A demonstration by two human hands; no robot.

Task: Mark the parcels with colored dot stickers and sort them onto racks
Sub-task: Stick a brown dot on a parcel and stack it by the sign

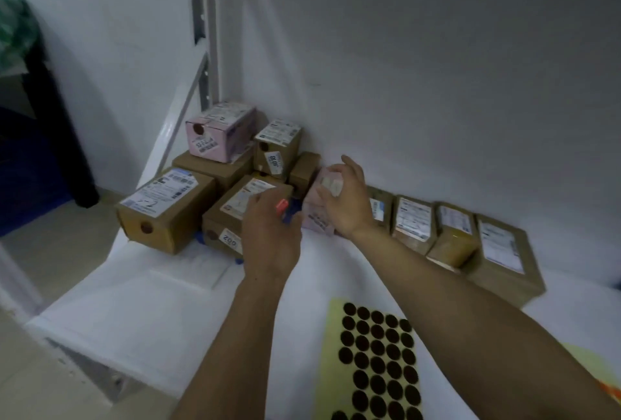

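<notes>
A small pink parcel (pixel 317 214) stands on the white shelf (pixel 141 312) near the back wall. My right hand (pixel 346 201) grips its top. Just left of it, my left hand (pixel 268 234) holds a marker with an orange-red cap (pixel 282 206) over a brown parcel (pixel 232 214) labelled 002. A yellow sheet of dark round dot stickers (pixel 376 359) lies at the shelf's front, under my right forearm. Dark dots mark a brown box (pixel 164 209) at the left and a pink box (pixel 218 132) stacked behind it.
Brown parcels pile up in the left back corner (pixel 277 147). A row of flat brown parcels (pixel 453 234) leans along the wall to the right. A grey rack upright (pixel 205 29) rises at the back left. Floor lies left of the shelf edge.
</notes>
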